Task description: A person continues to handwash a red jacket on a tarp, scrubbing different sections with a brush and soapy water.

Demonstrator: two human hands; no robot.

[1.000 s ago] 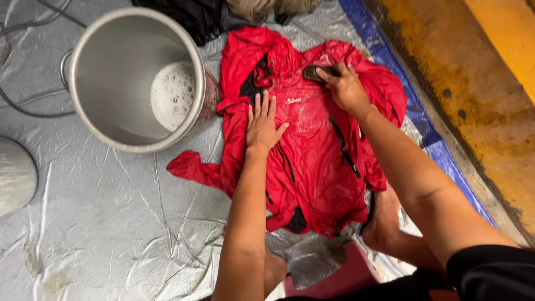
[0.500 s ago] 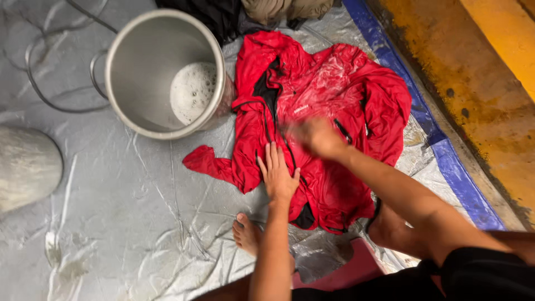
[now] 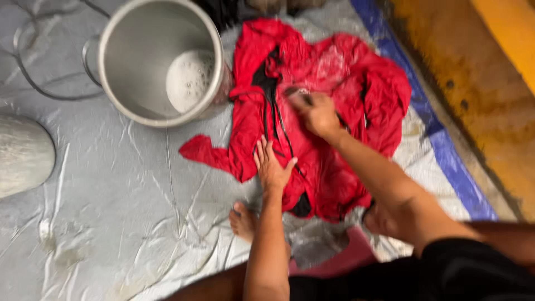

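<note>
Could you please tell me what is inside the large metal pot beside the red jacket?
The metal pot holds a patch of white, foamy liquid at the bottom; the inner walls are bare metal. The near rim hides part of the bottom, so anything lying there cannot be seen.

Left hand (image 3: 271,167) flat on red jacket (image 3: 329,117); right hand (image 3: 319,114) scrubbing it.

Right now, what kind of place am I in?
Probably a makeshift hand-laundry spot on the ground: a silver plastic sheet covers the floor, a metal pot holds sudsy water, and a wet red jacket lies spread out.
</note>
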